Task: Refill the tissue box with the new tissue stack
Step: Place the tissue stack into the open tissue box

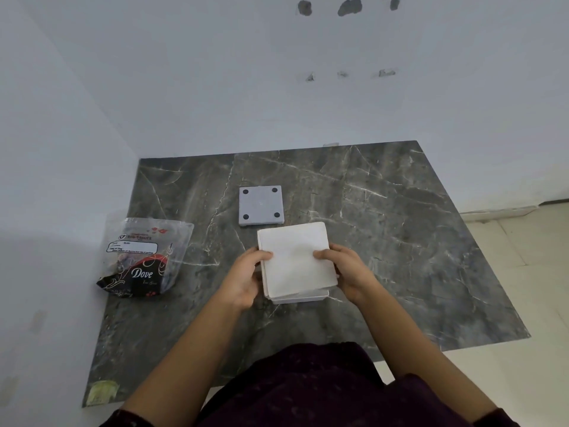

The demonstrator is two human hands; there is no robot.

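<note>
A square stack of white tissues sits on top of the white tissue box, of which only the near rim shows under the stack. My left hand grips the stack's left edge, thumb on top. Opposite it, my right hand holds the right edge the same way. The box's grey bottom plate, with a black foot at each corner, lies flat on the table just behind the stack.
An opened plastic tissue wrapper with "Dove" printed on it lies at the left edge of the dark marble table. White walls stand behind and to the left. Light floor tiles lie to the right.
</note>
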